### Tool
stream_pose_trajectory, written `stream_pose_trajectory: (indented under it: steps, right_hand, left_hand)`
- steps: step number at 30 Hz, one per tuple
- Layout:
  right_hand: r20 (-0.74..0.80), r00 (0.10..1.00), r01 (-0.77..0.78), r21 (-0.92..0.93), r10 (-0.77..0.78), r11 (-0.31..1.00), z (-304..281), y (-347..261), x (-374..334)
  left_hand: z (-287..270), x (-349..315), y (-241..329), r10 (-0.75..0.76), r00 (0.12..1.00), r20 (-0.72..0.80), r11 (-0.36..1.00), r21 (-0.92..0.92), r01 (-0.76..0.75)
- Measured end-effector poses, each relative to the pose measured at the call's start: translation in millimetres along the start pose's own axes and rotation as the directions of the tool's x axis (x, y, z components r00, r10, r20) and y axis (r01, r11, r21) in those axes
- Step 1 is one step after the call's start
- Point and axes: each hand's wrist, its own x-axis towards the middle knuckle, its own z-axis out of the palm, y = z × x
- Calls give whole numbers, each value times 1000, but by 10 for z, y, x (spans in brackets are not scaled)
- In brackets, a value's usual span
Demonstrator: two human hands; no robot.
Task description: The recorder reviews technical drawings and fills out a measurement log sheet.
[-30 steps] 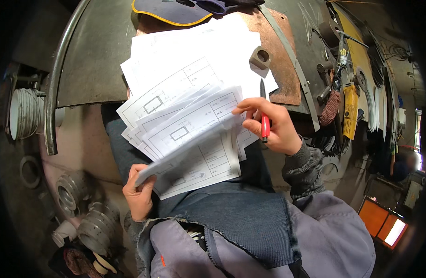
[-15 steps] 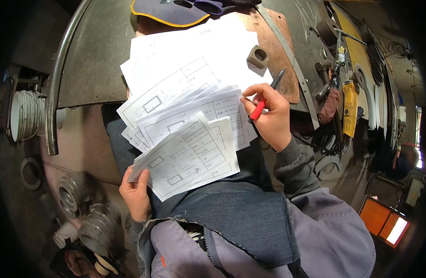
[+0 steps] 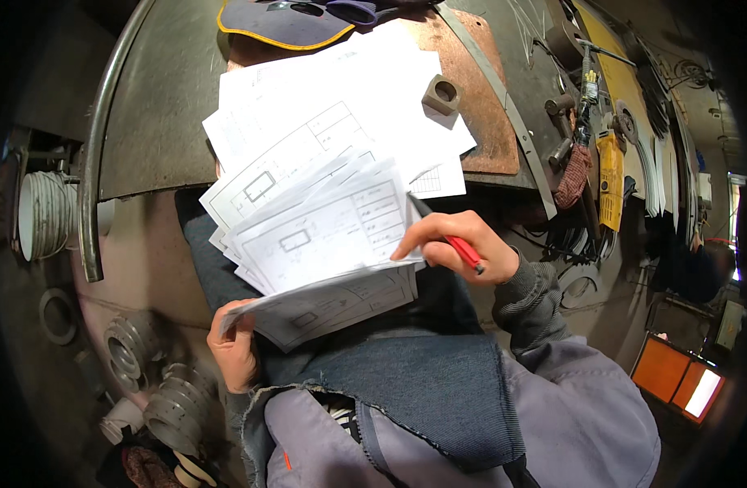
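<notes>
The left hand (image 3: 233, 350) holds some paper sheets (image 3: 341, 307) by their left end. Its fingers (image 3: 227, 313) and thumb pinch them tight. The sheets are tipped up on a slant, over the person's lap, and they have boxes and lines drawn on them.

The right hand (image 3: 467, 248) holds a pen (image 3: 466, 254) between bent fingers. The pen is red, with a dark end that points up and to the left, over the paper. The tip of the first finger is at the top right edge of the tipped sheets (it looks like it touches the paper, but it is hard to be sure).

Just behind the tipped sheets, more drawings (image 3: 267, 195) are spread like a fan, one on top of the next. They lead up to a bright white pile (image 3: 324, 85) on the tabletop (image 3: 170, 106). A small metal block (image 3: 442, 95) with a round hole sits on the right side of the pile. A copper-colored plate (image 3: 494, 130) lies under the paper, and a long metal strip (image 3: 503, 93) crosses the plate. At the far edge is a dark cap-like thing (image 3: 284, 31) with a yellow rim. Off to the right lies a yellow tool (image 3: 611, 183).
</notes>
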Motion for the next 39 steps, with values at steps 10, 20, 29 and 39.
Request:
stream_pose_trajectory:
  steps: [10,20,29,39]
  right_hand:
    - [37,994,109,-80,-107,991,37,-54,-90]
    - [44,989,125,248,-140,961,-5,-67,-93]
    - [-59,993,-94,103,100,990,-64,-153,-109]
    - [-38,995,93,33,-92,995,-175,7,-165]
  left_hand:
    - [-52,-19,67,-5,999,44,998,63,3]
    - [15,11,291,-86,980,180,988,144,61]
    - [-15,-83,278,-63,991,117,978,203,38]
    - [-193,-185,190,73,952,298,987,114,-111]
